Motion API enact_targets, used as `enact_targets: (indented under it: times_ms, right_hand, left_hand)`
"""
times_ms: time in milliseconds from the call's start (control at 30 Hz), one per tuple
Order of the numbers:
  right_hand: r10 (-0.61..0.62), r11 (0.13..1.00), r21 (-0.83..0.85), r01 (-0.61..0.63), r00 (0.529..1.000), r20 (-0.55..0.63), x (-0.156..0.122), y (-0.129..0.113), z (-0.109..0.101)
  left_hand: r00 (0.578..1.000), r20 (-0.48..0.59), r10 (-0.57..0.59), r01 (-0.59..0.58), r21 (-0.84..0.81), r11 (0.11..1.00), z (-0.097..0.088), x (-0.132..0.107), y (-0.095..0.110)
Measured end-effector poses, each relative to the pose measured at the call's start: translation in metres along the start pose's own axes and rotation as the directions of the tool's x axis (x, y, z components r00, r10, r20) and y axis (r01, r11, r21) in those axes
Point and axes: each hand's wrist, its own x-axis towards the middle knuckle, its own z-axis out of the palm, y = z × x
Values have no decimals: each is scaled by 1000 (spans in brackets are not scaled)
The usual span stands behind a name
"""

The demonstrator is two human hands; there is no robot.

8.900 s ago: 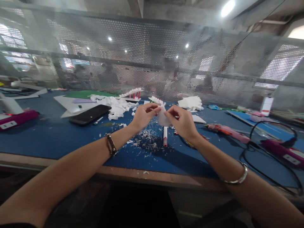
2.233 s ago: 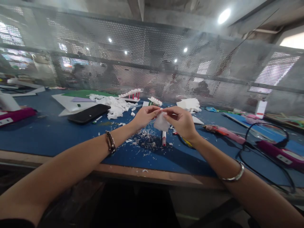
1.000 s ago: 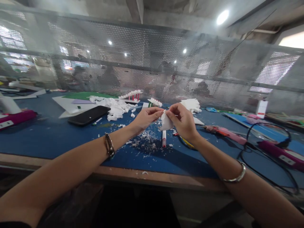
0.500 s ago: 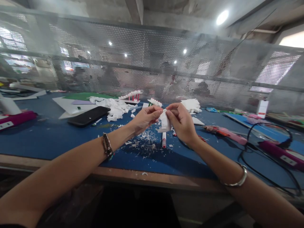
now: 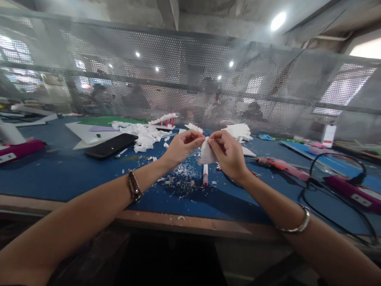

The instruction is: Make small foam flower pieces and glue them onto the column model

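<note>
You hold a small white paper piece [image 5: 205, 154] up between both hands, above the blue table [image 5: 59, 171] and well in front of you. Your right hand [image 5: 229, 155] has its fingers [image 5: 214, 143] closed on the right side of the paper, thumb in front and the other fingers curled behind it. Your left hand [image 5: 181, 147] meets the paper at its upper left corner, with thumb and forefinger pinched together there and the remaining fingers tucked in. The two sets of fingertips sit just beside each other at the top of the paper, and the rest of it hangs below them, slightly crumpled.

Directly under your hands a scatter of tiny white scraps [image 5: 186, 176] lies on the table, and a white marker with a red end [image 5: 204, 175] lies among them, pointing away from you. To your left a black phone [image 5: 111, 145] lies flat, near a heap of torn white paper [image 5: 144, 135]. To your right are a pink glue gun [image 5: 282, 166], a looping black cable [image 5: 324, 186] and a magenta tool [image 5: 354, 191]. A beaded bracelet [image 5: 133, 186] circles your left wrist and a silver bangle [image 5: 294, 227] your right. A perforated metal screen [image 5: 190, 79] stands along the far edge of the table.
</note>
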Motion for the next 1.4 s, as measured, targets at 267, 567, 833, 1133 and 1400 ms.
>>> enact_targets:
  times_ms: [267, 567, 833, 1133, 1400]
  right_hand:
    - [-65, 996, -63, 62, 997, -45, 0, 0, -2]
    - [115, 972, 211, -103, 992, -47, 1, -3, 0]
    - [144, 960, 244, -138, 990, -9, 3, -1, 1]
    - [78, 984, 165, -70, 996, -44, 2, -1, -1]
    - [-70, 997, 30, 71, 997, -18, 1, 3, -4]
  left_hand:
    - [961, -31, 273, -243, 367, 898, 6, -11, 8]
    - [934, 118, 338, -354, 441, 825, -3, -5, 8]
    - [956, 56, 289, -287, 387, 876, -6, 0, 2]
    - [955, 90, 284, -296, 389, 872, -3, -3, 6]
    - [939, 129, 320, -340, 505, 794, -1, -6, 9]
